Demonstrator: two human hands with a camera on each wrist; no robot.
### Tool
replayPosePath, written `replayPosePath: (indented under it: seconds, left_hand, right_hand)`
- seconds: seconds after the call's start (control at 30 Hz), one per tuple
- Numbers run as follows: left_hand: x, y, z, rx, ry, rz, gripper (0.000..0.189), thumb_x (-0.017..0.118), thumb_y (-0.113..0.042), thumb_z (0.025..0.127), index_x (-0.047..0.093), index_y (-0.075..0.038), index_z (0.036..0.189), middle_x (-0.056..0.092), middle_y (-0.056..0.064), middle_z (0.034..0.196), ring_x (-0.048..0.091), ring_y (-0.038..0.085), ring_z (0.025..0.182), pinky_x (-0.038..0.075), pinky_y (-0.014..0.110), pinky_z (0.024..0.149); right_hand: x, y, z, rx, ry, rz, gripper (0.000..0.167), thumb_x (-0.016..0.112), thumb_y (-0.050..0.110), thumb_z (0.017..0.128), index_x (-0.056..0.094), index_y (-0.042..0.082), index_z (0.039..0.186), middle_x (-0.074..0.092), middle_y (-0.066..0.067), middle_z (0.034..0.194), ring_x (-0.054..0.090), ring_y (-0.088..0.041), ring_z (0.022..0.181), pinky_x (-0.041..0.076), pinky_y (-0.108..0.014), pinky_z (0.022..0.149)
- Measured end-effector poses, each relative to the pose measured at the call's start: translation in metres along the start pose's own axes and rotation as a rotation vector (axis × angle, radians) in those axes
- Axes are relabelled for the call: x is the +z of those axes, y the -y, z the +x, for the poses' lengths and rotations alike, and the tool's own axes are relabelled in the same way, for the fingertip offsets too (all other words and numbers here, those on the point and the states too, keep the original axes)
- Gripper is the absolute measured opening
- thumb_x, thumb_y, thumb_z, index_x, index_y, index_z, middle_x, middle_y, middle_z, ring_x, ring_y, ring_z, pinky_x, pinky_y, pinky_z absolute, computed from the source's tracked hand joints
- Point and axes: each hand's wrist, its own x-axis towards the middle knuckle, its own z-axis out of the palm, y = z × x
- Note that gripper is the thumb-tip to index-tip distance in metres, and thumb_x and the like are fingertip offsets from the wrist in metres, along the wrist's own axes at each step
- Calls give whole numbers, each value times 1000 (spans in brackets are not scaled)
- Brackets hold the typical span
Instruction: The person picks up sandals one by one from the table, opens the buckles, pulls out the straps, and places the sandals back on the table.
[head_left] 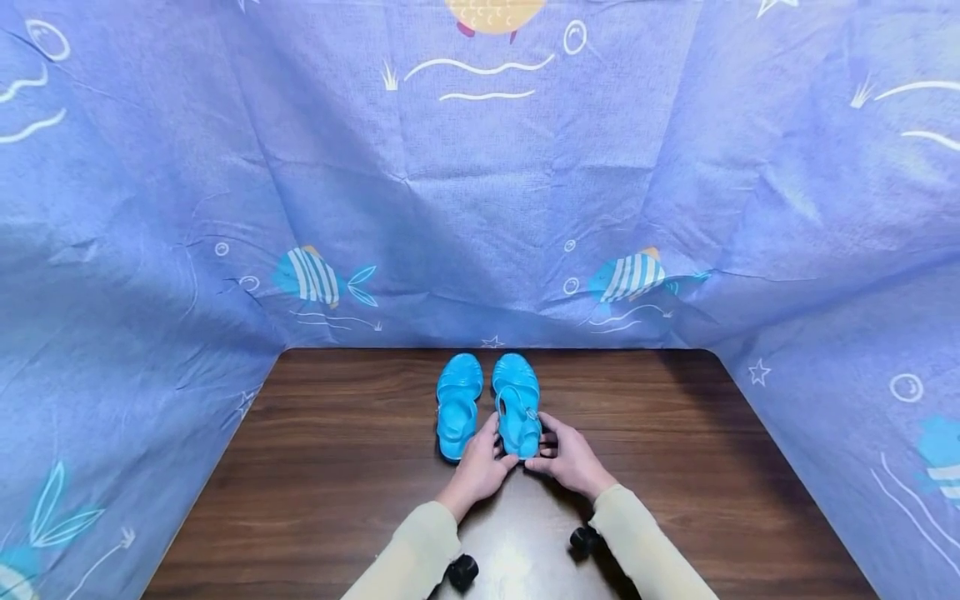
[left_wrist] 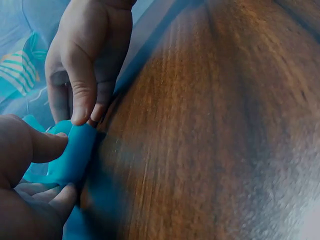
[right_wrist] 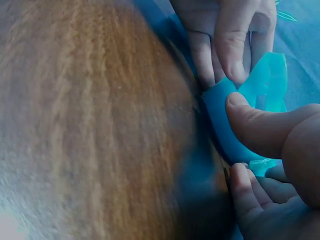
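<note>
Two bright blue sandals lie side by side on a brown wooden table, toes toward the back. Both hands are at the heel of the right-hand sandal (head_left: pixel 516 400). My left hand (head_left: pixel 482 468) holds its left side, and my right hand (head_left: pixel 572 458) holds its right side. In the left wrist view, the left thumb (left_wrist: pixel 50 145) presses the heel rim and fingers lie along its side. The right wrist view shows the right thumb (right_wrist: pixel 250 122) on the heel's back. The left-hand sandal (head_left: pixel 459 396) stands beside the left hand, its heel close to the fingers.
The wooden table (head_left: pixel 337 467) ends at the back against a blue fish-print cloth (head_left: pixel 480 208), which also hangs along both sides. A black wrist-worn device (head_left: pixel 462 572) sits by the left sleeve, and another black device (head_left: pixel 582 542) by the right sleeve.
</note>
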Motion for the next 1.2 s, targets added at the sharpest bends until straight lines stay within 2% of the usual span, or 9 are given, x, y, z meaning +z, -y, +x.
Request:
replayPosePath:
  seconds: [0.17,0.5,0.9,1.2]
  left_hand:
    - [3,0,1,2,-8,-36,78,74,-3,97,29,11,159,45,34,155,57,44,135,51,51,108]
    - [5,0,-3,15,-11,-47,78,74,1,95,29,12,158,45,35,154,56,44,136,52,51,106]
    - [6,-3,-16,40,-8,-80,77,75,4,93,32,13,157,47,33,154,57,43,135,53,47,105]
    - [7,0,-30,60,-16,-83,78,78,4,90,35,14,155,51,33,150,61,42,131,56,45,101]
  right_hand:
    - [2,0,-2,-12,-7,-6,90,89,4,83,39,-9,156,67,-22,128,69,-28,110,62,-37,88]
    - [2,-1,-5,-41,-11,-25,89,90,5,82,41,-8,155,68,-22,130,70,-29,111,61,-40,90]
    - [3,-1,-18,-47,-19,-79,89,94,12,79,46,-8,151,69,-22,128,72,-26,106,62,-38,89]
    - [7,0,-30,-51,-15,-69,88,95,12,78,48,-8,149,69,-21,126,72,-24,103,62,-38,87]
